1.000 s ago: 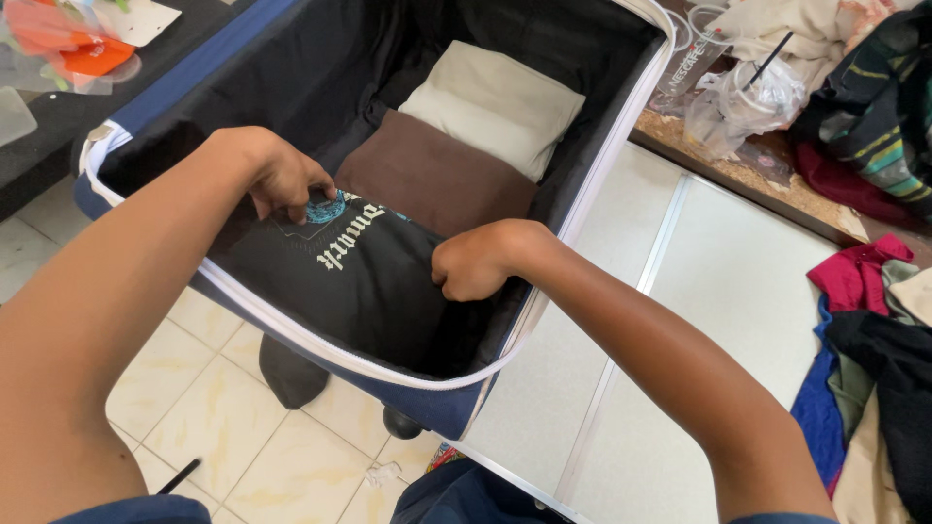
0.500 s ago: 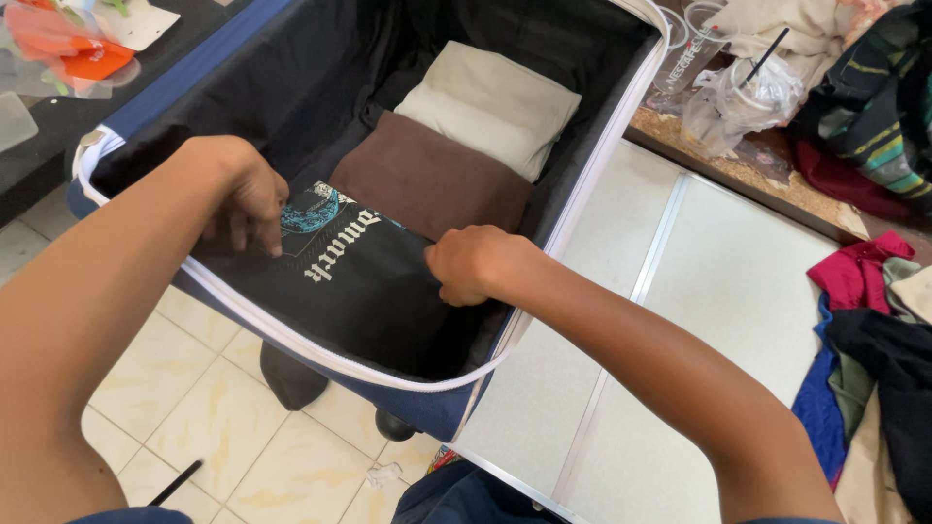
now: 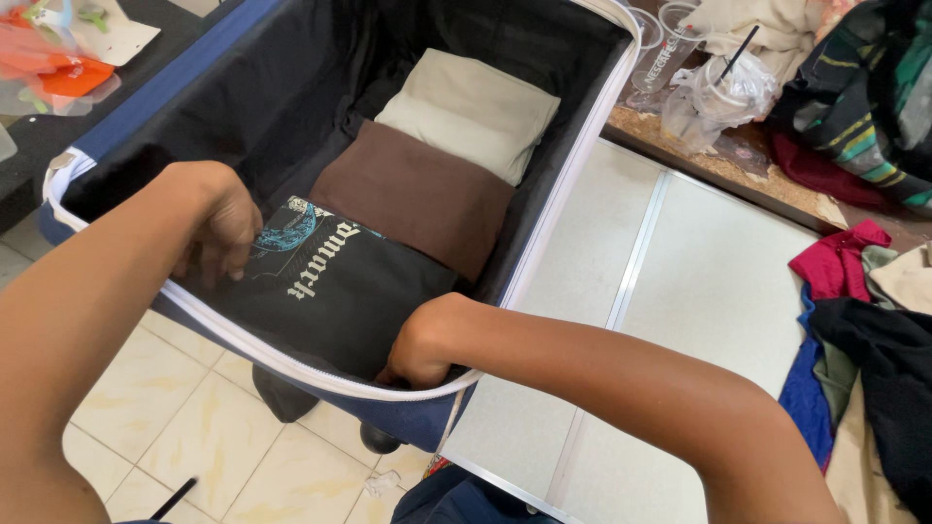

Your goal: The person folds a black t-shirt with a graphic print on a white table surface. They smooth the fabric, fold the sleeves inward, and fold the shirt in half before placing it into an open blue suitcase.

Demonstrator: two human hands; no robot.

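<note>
An open dark blue suitcase with a black lining and white zip edge fills the upper left. Inside lie three folded garments in a row: a cream one farthest, a brown one in the middle, and a black printed shirt nearest me. My left hand presses down on the black shirt's left side, fingers curled over its printed part. My right hand is tucked down at the shirt's near right corner, against the suitcase wall, fingers hidden.
A white tabletop lies right of the suitcase. Loose clothes pile at the right edge. Plastic cups and a bag stand at the back. Tiled floor shows below, and orange plastic items sit top left.
My right hand has slid from the middle of the black shirt down to its near right corner. My left hand stays on the shirt's left side, pushing it flatter.
</note>
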